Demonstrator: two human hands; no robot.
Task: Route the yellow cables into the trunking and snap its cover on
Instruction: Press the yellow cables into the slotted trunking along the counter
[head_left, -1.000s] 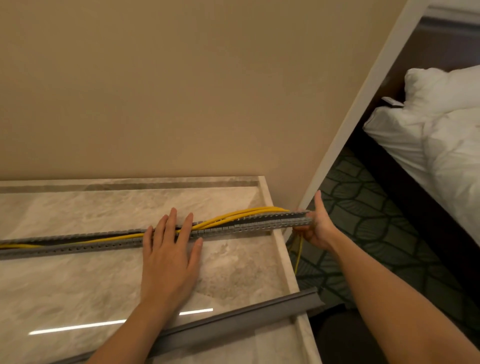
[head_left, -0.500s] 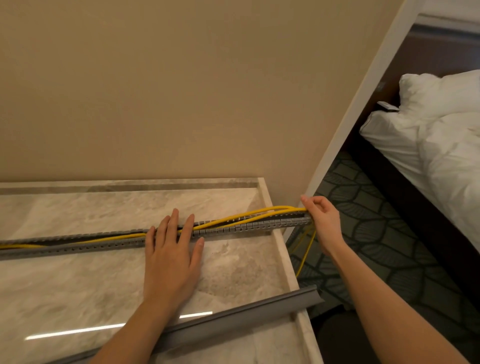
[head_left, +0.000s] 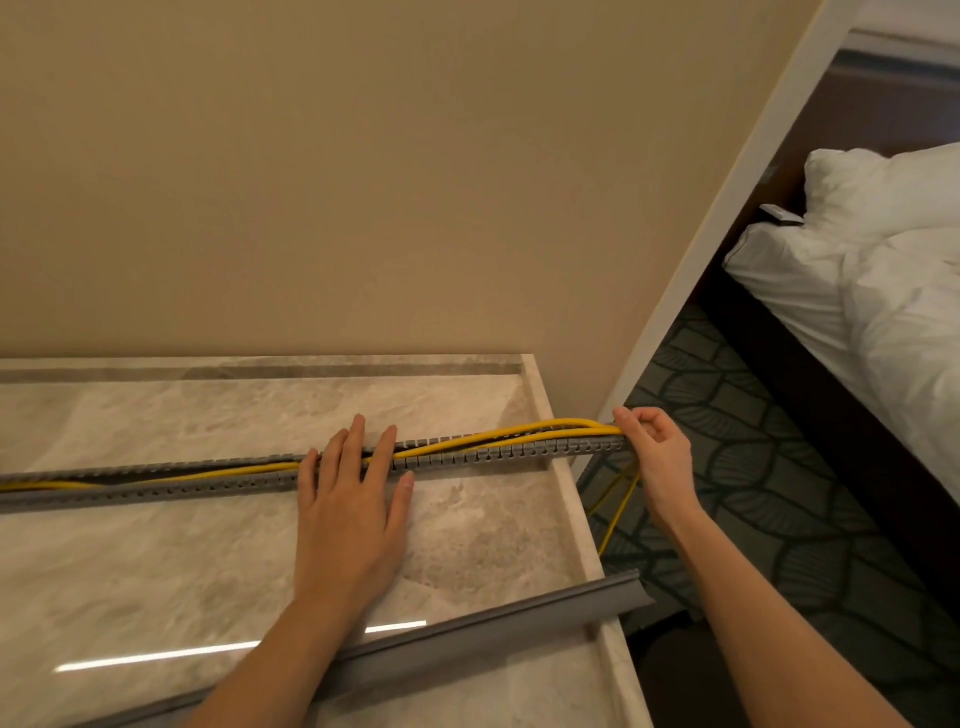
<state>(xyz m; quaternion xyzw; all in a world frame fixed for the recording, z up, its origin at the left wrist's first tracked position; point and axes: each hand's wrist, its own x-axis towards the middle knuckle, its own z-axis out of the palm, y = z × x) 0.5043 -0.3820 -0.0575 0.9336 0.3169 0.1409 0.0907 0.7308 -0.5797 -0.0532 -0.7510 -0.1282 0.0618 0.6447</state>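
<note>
Routing step, it seems: the left hand (head_left: 353, 514), fingers straight, presses the slotted grey plastic trunking (head_left: 156, 493); the right hand (head_left: 657, 457), at 3 o'clock, pinches the thin yellow cables (head_left: 493, 438), which probably need pushing down next

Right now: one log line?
left hand flat on grey slotted plastic trunking | right hand pinches thin yellow cables | grey plastic cover off

Trunking (head_left: 156, 491) lies left to right across the counter (head_left: 130, 571), cables (head_left: 467, 441) in it, hanging off its right end; the cover (head_left: 493, 623) lies nearer, a bed (head_left: 893, 322) far right.
</note>
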